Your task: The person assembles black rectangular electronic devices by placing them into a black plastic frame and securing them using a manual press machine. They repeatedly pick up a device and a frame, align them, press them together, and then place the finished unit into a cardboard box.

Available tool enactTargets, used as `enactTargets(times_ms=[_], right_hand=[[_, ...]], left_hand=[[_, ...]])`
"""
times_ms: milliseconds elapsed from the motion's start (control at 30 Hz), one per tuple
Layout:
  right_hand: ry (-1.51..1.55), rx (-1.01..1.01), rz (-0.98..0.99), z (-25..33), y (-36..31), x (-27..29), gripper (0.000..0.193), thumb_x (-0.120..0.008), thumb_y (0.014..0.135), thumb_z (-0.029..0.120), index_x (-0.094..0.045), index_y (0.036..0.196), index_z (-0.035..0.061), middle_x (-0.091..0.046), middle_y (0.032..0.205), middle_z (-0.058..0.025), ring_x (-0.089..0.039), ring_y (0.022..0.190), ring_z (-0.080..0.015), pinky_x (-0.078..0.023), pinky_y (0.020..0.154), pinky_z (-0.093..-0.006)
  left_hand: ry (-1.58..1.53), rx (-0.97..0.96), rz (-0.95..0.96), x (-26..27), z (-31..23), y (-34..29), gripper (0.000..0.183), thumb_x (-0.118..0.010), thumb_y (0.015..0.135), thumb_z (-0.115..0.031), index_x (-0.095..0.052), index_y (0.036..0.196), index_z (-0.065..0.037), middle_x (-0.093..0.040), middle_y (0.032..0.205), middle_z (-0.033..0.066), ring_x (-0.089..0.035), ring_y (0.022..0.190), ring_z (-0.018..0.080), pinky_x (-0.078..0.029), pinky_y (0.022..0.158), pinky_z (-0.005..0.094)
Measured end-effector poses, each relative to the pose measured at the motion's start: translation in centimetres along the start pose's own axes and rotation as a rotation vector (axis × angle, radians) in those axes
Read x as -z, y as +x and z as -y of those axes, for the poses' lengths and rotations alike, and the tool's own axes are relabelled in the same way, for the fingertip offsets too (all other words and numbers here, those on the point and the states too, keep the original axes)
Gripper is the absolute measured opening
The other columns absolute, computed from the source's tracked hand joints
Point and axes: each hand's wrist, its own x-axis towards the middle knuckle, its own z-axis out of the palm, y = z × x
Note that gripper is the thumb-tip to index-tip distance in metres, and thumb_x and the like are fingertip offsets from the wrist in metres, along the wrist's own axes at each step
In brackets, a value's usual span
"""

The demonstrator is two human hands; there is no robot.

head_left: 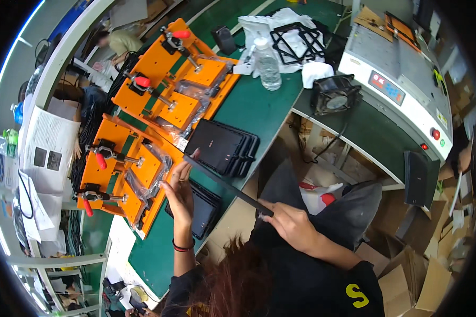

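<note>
Between my hands is a long, thin black piece (228, 186), tilted down to the right and seen nearly edge-on; whether it is a flat panel or a bar I cannot tell. My right hand (290, 226) pinches its lower right end between thumb and fingers. At the upper left end the fingers of my left hand (181, 190) hold it, partly hidden behind, with the thumb apart. Just beyond lies a stack of black rectangular panels (222, 145) on the green table (150, 264). Another black panel (203, 208) lies beside my left wrist.
Two orange clamp fixtures (156, 113) (108, 134) with red-tipped handles stand left of my hands. A clear bottle (268, 66), black frames (299, 42) and a small fan (336, 95) lie farther off. A white machine (394, 90) stands right, cardboard boxes (412, 280) below it.
</note>
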Motion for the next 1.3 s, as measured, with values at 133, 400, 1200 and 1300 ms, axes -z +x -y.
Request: enactTargets(times_ms=[133, 400, 1200, 1300], right_hand=[[-0.23, 0.039, -0.132, -1.1, -0.8, 1.0, 0.047, -0.062, 0.077, -0.006, -0.05, 0.123, -0.0087, -0.059, 0.081, -0.0151, -0.061, 0.071, -0.0241, -0.051, 0.065, -0.0327], [-0.424, 0.426, -0.282, -2.2, -0.8, -1.1, 0.028, -0.065, 0.075, -0.005, -0.064, 0.102, -0.0107, -0.064, 0.087, -0.0181, -0.066, 0.075, -0.025, -0.056, 0.067, -0.0294], [0.373, -0.057, 0.211, 4.1, 4.3, -14.5, 0.013, -0.059, 0.086, 0.005, -0.051, 0.094, -0.0026, -0.059, 0.069, -0.0132, -0.059, 0.058, -0.0231, -0.045, 0.054, -0.033], [0.48, -0.147, 0.234, 3.3, 3.5, -15.9, 0.016, -0.058, 0.088, 0.009, -0.05, 0.097, -0.0016, -0.058, 0.069, -0.0142, -0.059, 0.059, -0.0288, -0.045, 0.052, -0.0371]], left_hand=[[-0.228, 0.024, -0.118, -2.2, 0.8, -0.2, 0.079, -0.018, 0.094, -0.06, -0.036, 0.133, 0.006, -0.035, 0.141, 0.0247, -0.033, 0.133, 0.0327, -0.017, 0.113, 0.0402], [-0.334, -0.091, -0.293, -3.7, -0.8, -2.2, 0.092, -0.014, 0.089, -0.069, -0.03, 0.138, 0.008, -0.025, 0.148, 0.02, -0.022, 0.138, 0.03, -0.014, 0.114, 0.04], [0.763, 0.402, -0.546, 11.2, -5.2, -5.4, 0.07, -0.019, 0.097, -0.056, -0.043, 0.131, 0.001, -0.056, 0.118, 0.0168, -0.051, 0.112, 0.0245, -0.034, 0.099, 0.0311], [0.755, 0.411, -0.384, 12.6, -3.4, -4.8, 0.068, -0.019, 0.098, -0.055, -0.045, 0.129, 0.0, -0.056, 0.12, 0.0161, -0.051, 0.114, 0.0273, -0.034, 0.099, 0.0342]])
